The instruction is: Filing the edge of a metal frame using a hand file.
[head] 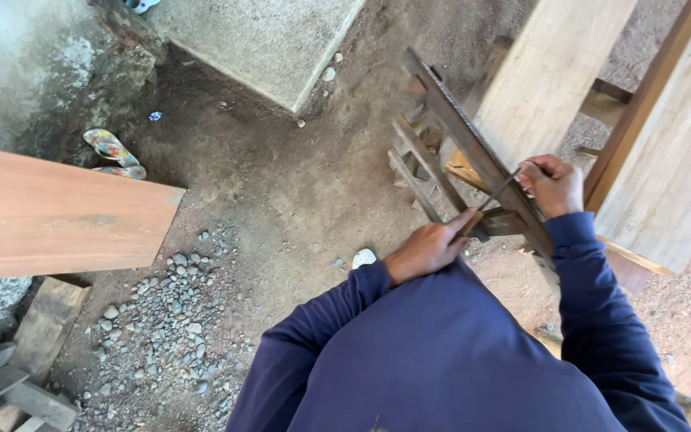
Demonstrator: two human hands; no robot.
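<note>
Left hand (429,250) grips saw blade (473,148); right hand (553,186) pinches, probably, file (499,190).

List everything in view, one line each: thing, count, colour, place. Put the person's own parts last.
saw blade: one, dark toothed strip, right of centre, slanting between the hands
thin file: one, dark metal, laid across the blade
wooden frame: one, brown, under the blade
pale timbers: two, light wood, upper right
reddish plank: one, left edge
concrete slab: one, grey, top centre
sandals: a pair, multicoloured, upper left on the dirt
pebbles: many, grey, lower left
wood offcuts: several, grey-brown, bottom left corner
sleeves: dark blue, bottom centre
left hand: on the blade's near end
right hand: gripping the file
</note>
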